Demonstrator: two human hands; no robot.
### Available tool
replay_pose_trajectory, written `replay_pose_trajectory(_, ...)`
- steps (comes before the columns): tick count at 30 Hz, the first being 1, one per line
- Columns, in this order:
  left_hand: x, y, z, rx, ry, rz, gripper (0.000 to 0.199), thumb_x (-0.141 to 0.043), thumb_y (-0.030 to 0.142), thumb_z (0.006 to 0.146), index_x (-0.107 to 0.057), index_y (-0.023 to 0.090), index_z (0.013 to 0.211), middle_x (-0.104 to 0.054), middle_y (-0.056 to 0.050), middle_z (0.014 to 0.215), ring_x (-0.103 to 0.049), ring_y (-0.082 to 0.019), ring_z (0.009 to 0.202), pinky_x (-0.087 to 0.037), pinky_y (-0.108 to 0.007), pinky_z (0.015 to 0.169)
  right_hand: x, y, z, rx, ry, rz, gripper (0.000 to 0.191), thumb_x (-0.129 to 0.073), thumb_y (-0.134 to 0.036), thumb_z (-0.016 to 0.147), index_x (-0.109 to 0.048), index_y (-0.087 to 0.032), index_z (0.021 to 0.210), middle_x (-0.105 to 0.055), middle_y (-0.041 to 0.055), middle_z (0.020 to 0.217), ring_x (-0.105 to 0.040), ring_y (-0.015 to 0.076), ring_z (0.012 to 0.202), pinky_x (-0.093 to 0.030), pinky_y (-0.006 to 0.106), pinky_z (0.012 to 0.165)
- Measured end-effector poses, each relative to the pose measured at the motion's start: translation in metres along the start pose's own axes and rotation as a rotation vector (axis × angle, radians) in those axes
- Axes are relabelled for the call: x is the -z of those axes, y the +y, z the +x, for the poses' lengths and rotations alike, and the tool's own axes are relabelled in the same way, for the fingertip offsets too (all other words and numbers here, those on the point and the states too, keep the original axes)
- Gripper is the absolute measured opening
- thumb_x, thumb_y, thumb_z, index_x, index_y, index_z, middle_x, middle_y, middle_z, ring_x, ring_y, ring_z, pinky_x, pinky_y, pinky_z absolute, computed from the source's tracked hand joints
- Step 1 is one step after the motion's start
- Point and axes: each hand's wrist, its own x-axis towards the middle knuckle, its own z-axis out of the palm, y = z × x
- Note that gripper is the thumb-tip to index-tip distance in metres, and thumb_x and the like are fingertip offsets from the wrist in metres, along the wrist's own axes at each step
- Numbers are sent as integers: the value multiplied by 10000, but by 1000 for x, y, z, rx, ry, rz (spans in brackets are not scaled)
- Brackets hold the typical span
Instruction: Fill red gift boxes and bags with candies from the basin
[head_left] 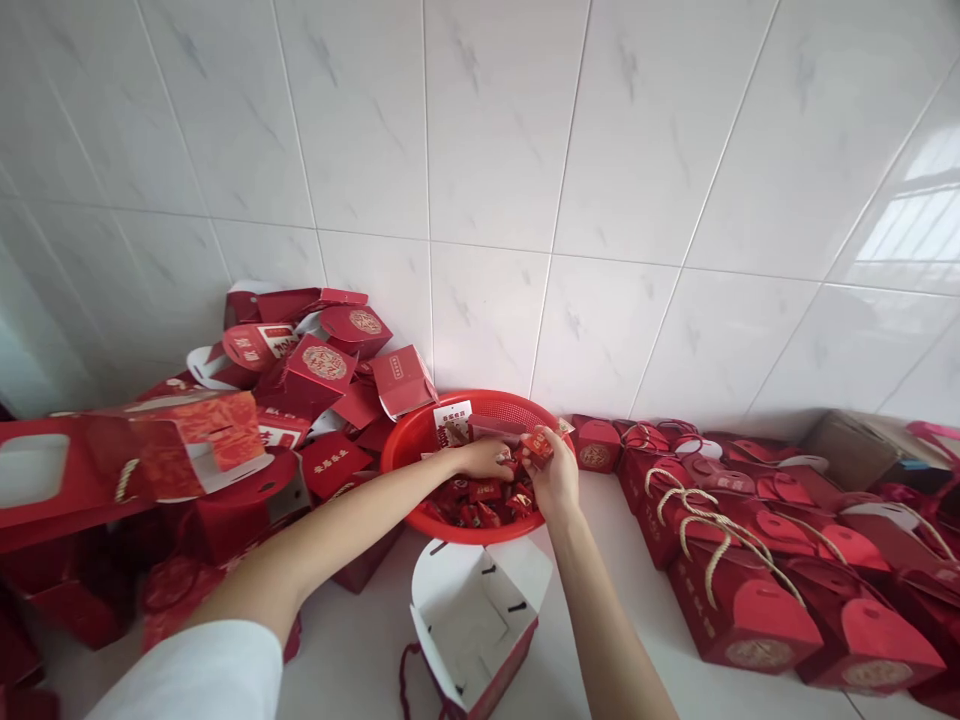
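My left hand (484, 459) reaches into a red plastic basket (391, 462), its fingers curled together; what they hold, if anything, is too small to make out. My right hand (559, 475) is at the basket's right side, closed on a small red packet (538, 446) with gold print. Below both hands, shiny red wrapped sweets (480, 512) lie in the basket, along with a white printed card (453, 424) at the back. In front of the basket stands an open gift box (480, 610), white inside, with a dark red cord at its left.
Many red boxes (322, 365) are piled loosely at the left against the tiled wall (495, 320). Rows of closed red boxes with rope handles (750, 610) stand at the right. A brown carton (862, 445) is behind them.
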Motion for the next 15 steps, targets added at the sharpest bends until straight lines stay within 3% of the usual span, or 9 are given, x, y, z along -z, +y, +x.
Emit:
replay_pose_trajectory(5, 10, 1, 0, -25, 25, -173, 70, -671, 240, 743, -676, 195, 797, -710, -19, 836, -649, -213, 840, -477, -279, 719, -3, -2, -3, 8, 57, 58, 161, -738, -290, 672, -650, -230, 792, -698, -6, 696, -620, 147, 583, -487, 268, 537)
replay_pose_trajectory(15, 18, 7, -4, 0, 55, -229, 489, -775, 625, 645, -572, 186, 574, -501, 32, 575, -456, -143, 595, -356, -293, 607, -4, -6, -7, 9, 30, 33, 167, -763, -331, 710, -656, -205, 729, -703, 13, 669, -560, 122, 528, -457, 250, 487)
